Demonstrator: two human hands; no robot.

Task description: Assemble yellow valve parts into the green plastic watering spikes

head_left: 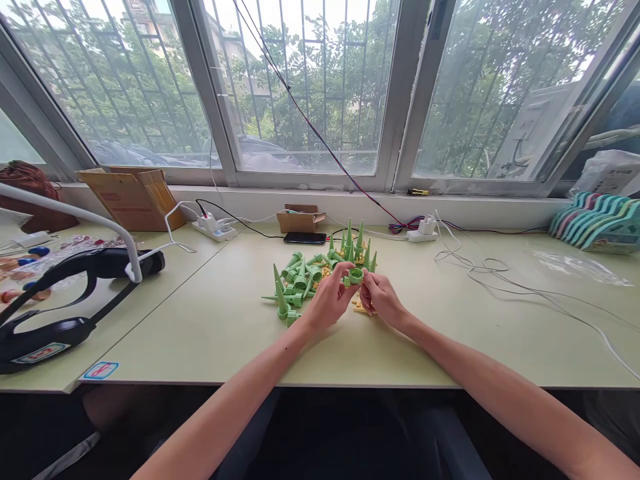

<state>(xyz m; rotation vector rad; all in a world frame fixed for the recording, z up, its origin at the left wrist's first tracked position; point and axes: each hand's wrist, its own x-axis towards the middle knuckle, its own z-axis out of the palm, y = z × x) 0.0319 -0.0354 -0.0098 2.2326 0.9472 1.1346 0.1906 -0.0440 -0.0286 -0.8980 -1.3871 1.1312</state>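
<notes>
Both my hands meet above the middle of the table around a green plastic spike (355,275), its round hollow end facing up toward me. My left hand (331,293) pinches the rim from the left between thumb and forefinger. From the right, my right hand (384,297) grips the same piece with closed fingers, so part of it is hidden. A loose pile of green spikes (300,280) lies just left of my hands. Behind them, several spikes (350,243) stand upright with their points up. Small yellow pieces (364,306) lie under and beside my hands.
A black phone (305,238) and a small cardboard box (300,219) sit behind the pile. Power strips (215,229) and loose white cables (493,267) lie along the back and right. At left is a black strapped headset (75,293); teal hangers (595,223) stand far right.
</notes>
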